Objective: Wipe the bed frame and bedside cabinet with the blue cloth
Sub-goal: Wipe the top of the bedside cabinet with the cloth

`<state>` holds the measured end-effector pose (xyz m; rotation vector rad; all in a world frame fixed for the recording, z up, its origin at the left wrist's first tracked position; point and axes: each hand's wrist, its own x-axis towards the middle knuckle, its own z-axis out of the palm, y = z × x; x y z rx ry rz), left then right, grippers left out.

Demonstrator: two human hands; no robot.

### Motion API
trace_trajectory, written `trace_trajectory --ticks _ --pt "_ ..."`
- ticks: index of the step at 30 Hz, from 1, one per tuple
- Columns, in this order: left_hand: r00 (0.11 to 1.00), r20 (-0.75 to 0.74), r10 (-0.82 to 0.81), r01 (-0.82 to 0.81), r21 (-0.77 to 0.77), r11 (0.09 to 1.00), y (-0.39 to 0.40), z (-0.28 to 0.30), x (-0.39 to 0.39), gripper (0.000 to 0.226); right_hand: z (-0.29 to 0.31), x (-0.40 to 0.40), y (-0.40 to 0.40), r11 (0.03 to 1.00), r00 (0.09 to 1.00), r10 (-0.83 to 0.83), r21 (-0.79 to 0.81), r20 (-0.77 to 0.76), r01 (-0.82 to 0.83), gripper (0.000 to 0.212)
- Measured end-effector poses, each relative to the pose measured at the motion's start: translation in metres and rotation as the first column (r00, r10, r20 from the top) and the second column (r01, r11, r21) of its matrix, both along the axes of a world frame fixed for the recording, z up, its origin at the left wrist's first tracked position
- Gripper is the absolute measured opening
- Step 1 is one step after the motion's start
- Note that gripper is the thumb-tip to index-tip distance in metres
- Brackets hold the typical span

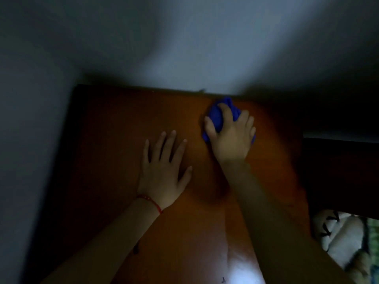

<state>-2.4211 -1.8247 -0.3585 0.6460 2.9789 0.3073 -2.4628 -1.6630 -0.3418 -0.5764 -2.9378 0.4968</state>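
Note:
The bedside cabinet (114, 140) has a brown wooden top that fills the middle of the dim head view. My right hand (231, 134) presses the bunched blue cloth (215, 117) onto the far right part of that top, close to the back edge. My left hand (164, 169) lies flat on the wood to the left of it, fingers spread, holding nothing. A red string bracelet circles my left wrist. The dark bed frame (340, 171) rises at the right, mostly in shadow.
A pale wall (184, 48) runs behind the cabinet and down its left side. Light-coloured bedding (344, 236) with dark marks shows at the lower right. A bright glare spot (240, 271) sits on the wood near the bottom edge.

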Motion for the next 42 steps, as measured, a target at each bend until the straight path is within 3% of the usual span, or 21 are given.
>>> trace_trajectory --ticks 4,7,11,15,21,28,36,42 --pt "1.000 -0.022 0.003 -0.002 0.046 0.999 -0.001 0.000 0.004 0.059 -0.006 0.061 -0.015 1.000 0.999 0.019 0.025 -0.035 -0.018 0.052" --pt "0.999 -0.014 0.041 -0.039 0.089 0.995 -0.003 0.009 0.030 0.056 -0.003 0.133 -0.026 0.999 0.999 0.034 0.041 0.030 -0.036 0.053" --pt "1.000 0.005 -0.024 0.023 0.117 0.993 -0.024 0.014 0.085 0.052 -0.003 0.106 -0.018 0.996 0.997 0.079 0.052 -0.007 -0.079 0.052" --pt "0.999 0.032 -0.023 0.022 0.049 0.999 -0.046 0.003 0.121 0.054 -0.006 0.090 -0.016 0.998 0.998 0.046 0.033 -0.035 -0.045 0.053" --pt "1.000 0.020 -0.016 0.015 0.067 0.998 -0.049 0.000 0.125 0.056 -0.004 0.221 -0.041 0.999 0.997 0.044 0.028 0.058 -0.046 0.051" --pt "0.999 -0.046 -0.017 0.021 0.089 0.996 -0.048 -0.001 0.125 0.055 -0.008 0.169 -0.034 0.999 0.998 0.034 0.033 -0.059 -0.032 0.049" --pt "0.999 -0.041 -0.035 0.040 0.136 0.990 -0.057 -0.003 0.132 0.052 -0.005 0.281 -0.076 0.999 0.999 -0.042 -0.007 0.014 0.042 0.048" --pt "0.998 -0.037 0.044 -0.041 0.085 0.996 -0.090 -0.002 0.170 0.054 -0.002 0.224 -0.072 0.994 0.994 -0.109 -0.035 -0.027 0.108 0.050"
